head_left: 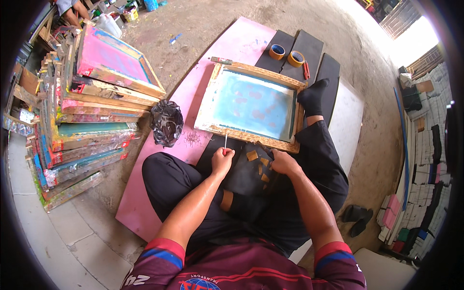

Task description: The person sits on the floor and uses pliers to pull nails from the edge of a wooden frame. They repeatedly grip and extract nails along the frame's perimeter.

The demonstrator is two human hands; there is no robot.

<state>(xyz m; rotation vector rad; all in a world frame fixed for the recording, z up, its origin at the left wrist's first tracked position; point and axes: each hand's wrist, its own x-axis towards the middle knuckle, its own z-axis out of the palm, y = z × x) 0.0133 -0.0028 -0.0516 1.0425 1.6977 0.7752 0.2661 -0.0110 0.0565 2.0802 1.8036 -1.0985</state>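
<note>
A wooden screen-printing frame (pixel 208 108) with pale blue mesh (pixel 251 104) lies in front of me. My left hand (pixel 223 161) is closed round the red handle of a screwdriver (pixel 225 141), whose thin metal shaft points at the near rail of the frame. Close to the frame's near right corner, my right hand (pixel 285 162) is closed on a dark tool (pixel 263 147); the fingers partly cover it and its kind is unclear. Between the hands, several small brown pieces (pixel 252 155) lie on a black surface. My foot in a black sock (pixel 315 99) rests against the frame's right side.
Stacked screen frames (pixel 106 96) stand at the left, with a crumpled black plastic bag (pixel 166 123) beside them. Two tape rolls (pixel 296 59) and a red cutter (pixel 306 70) lie on black boards (pixel 309 43) beyond the frame. Dark sandals (pixel 357 217) sit at the right. Another person's legs (pixel 72 12) show far left.
</note>
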